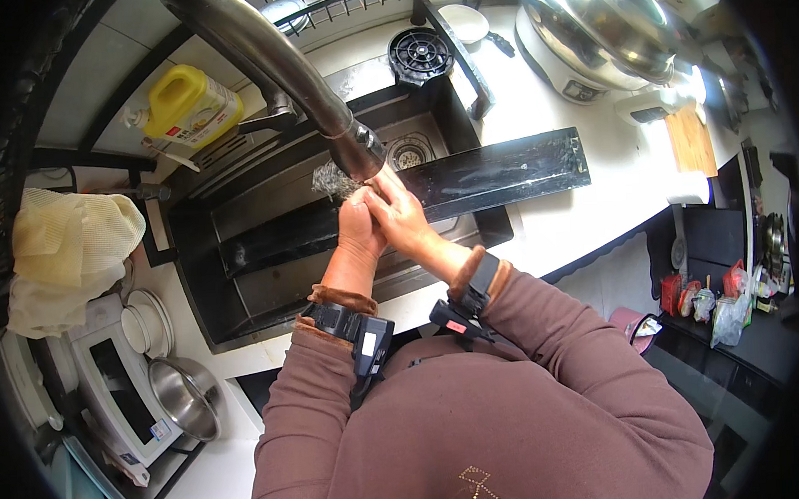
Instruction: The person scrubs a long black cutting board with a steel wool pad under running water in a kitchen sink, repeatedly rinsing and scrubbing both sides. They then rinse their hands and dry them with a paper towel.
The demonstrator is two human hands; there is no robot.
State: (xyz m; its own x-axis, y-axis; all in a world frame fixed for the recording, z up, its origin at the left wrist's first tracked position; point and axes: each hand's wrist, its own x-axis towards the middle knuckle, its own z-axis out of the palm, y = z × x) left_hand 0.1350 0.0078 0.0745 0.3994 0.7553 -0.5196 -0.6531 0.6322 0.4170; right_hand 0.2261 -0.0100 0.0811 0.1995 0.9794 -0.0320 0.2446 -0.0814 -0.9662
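My left hand (359, 226) and my right hand (404, 218) press together just below the end of a dark metal faucet (341, 145). The left hand's fingers are curled in and partly hidden, so what they hold, if anything, does not show. Alongside it, the right hand's fingers stretch up toward the spout. A silvery, crinkled clump like a steel wool scrubber (329, 178) sits right by the left hand's fingers; whether it is gripped I cannot tell. Beneath both hands, a long black metal panel (512, 169) lies slantwise across the dark sink (196, 285), its right end over the counter.
A yellow jug (193, 107) stands behind the sink, near a round black burner part (419, 54). At right are a large steel pot (604, 26) and a wooden board (691, 140). Cloths (73, 237), a steel bowl (187, 397) and a white microwave (115, 378) fill the left.
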